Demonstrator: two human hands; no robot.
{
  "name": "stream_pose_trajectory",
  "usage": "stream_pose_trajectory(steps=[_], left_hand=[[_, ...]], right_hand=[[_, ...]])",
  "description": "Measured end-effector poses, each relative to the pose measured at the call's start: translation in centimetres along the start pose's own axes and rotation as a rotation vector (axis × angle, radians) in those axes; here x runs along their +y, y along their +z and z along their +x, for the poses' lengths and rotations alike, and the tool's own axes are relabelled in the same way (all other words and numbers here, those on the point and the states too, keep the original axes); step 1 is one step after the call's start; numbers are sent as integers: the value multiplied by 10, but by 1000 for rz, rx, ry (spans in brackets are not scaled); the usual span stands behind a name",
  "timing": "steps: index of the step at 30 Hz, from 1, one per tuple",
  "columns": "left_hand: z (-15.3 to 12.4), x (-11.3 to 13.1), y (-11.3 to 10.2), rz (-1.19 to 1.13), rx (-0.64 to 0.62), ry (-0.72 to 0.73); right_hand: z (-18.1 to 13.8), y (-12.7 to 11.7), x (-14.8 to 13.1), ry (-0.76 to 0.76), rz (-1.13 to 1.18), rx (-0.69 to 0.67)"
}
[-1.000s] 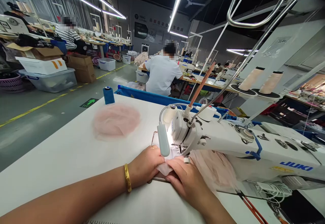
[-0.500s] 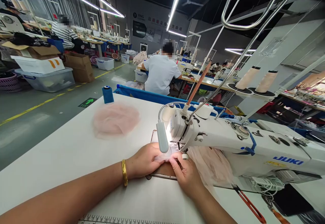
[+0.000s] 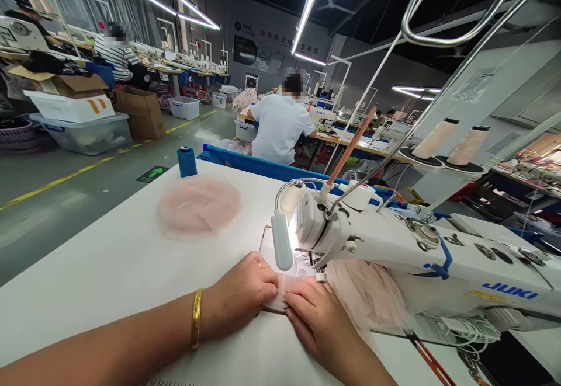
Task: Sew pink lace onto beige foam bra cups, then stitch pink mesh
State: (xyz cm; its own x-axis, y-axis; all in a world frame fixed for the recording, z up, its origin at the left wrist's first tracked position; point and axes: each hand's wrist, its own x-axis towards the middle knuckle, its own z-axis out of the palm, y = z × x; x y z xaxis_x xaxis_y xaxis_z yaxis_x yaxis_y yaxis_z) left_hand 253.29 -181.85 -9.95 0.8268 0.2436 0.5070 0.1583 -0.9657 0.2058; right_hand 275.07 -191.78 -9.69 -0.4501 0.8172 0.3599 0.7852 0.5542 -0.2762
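At the front of a white sewing machine (image 3: 372, 240), a piece of sheer pink fabric (image 3: 280, 299) stretches between my two hands. My left hand (image 3: 236, 295) has its fingers curled on the fabric's left side. From the right, my right hand (image 3: 318, 319) pinches the same fabric, its fingers close to those of the left. A small lamp (image 3: 281, 240) lights the needle area just beyond, where the lamp and machine head partly hide the presser foot. More sheer pink fabric (image 3: 372, 292) is bunched under the machine arm, right of my right hand.
On the white table (image 3: 109, 269) lie a round heap of pink tulle (image 3: 199, 206) and a blue thread cone (image 3: 187, 162). Two pale thread cones (image 3: 438, 139) stand on the rack at right. A red-handled tool (image 3: 433, 362) lies near the right front. A co-worker (image 3: 280, 123) sits ahead.
Both hands have come back from the needle area toward me, bringing the fabric edge with them. My left hand has also shifted left. The view has tilted slightly.
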Motion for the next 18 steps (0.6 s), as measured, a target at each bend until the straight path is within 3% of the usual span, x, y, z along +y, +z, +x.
stream_pose_trajectory(steps=[7, 18], left_hand=[[3, -6, -1, 86, -32, -40], [4, -4, -4, 51, -43, 57]], right_hand=[[3, 5, 4, 35, -37, 35], [5, 7, 5, 10, -21, 75]])
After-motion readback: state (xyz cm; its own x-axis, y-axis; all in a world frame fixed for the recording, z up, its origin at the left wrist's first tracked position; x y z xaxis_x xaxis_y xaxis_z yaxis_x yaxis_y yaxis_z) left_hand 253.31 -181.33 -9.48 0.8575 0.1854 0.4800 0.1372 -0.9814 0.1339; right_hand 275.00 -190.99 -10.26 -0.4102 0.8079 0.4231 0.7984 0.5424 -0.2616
